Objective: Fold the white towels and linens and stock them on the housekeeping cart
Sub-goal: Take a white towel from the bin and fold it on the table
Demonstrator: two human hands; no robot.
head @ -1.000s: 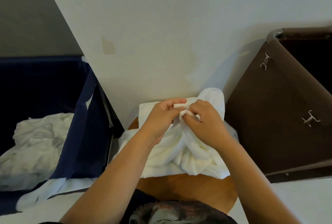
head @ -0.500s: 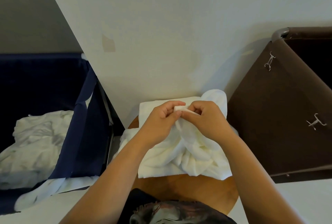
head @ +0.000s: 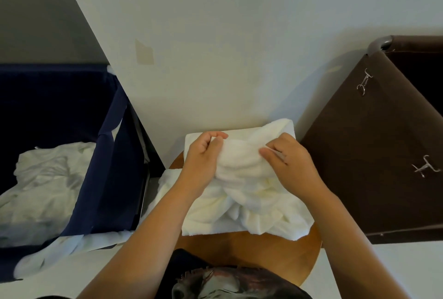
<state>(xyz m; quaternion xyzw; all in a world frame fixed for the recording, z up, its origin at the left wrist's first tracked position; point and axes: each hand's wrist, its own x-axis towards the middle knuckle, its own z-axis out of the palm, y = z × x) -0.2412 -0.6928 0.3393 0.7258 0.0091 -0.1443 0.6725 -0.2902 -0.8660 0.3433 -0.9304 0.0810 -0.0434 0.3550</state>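
Far left: a navy bin (head: 103,178) stands by the wall (head: 239,35). Crumpled white linens (head: 48,186) lie heaped inside it, unfolded. A white strip of cloth (head: 72,248) trails along its near lower edge.

Centre: a round wooden table (head: 239,248) sits between the two bins, with its far side at the wall. The towel (head: 251,205) lies on the table's far half and overhangs the left rim a little. Its far edge is at the foot of the wall; contact cannot be confirmed. The lowest layer lies flat and looks roughly square. The upper part is bunched into folds that fan out toward the person.

The left hand (head: 203,155) grips the towel's raised edge at its left end, fingers curled over the cloth. The right hand (head: 287,159) pinches the same edge at its right end between thumb and fingers. The hands are apart, with a short span of cloth drawn between them. That span runs left to right, parallel to the wall, and is the only clear long axis. The rest of the towel drops from it toward the person.

Right: a brown bin (head: 371,155) stands just beside the table. Two metal clips (head: 363,81) sit on its fabric side. Its contents cannot be seen.

Bottom centre: a dark printed shirt (head: 227,282) is partly in view.
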